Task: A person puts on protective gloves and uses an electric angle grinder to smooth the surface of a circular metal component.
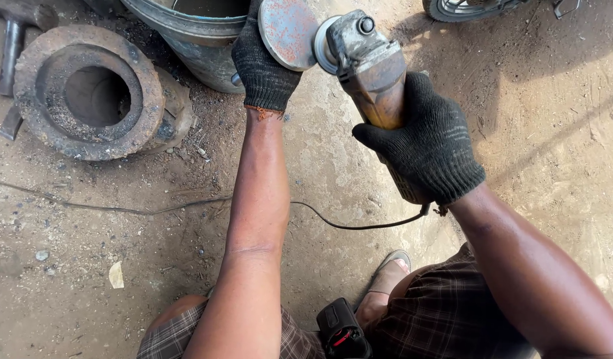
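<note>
Both hands are covered by black knit gloves. First, far to the left, a rusty metal ring [87, 93] with a deep round hole is seen lying on the dirt ground [552, 133], and a thin black cord [187, 206] is stretched across the dirt below it. Just right of the ring, a grey metal drum [187, 33] is stood at the top edge.

Next, the left hand [261, 63] is held up against the round grinding disc [288, 32]. Its fingers are curled behind the disc, so it seems to be touched, but a firm hold cannot be told for sure.

Right of the disc, the worn angle grinder [366, 63] is held in the air, above the dirt and close beside the drum. Its body is wrapped tight by the right hand [426, 143], which is closed around the handle part.

At the bottom, checked shorts [446, 312], a sandalled foot [386, 279] and a small black and red device [343, 329] are seen between the arms. Part of a wheel [463, 8] is seen at the top right.
</note>
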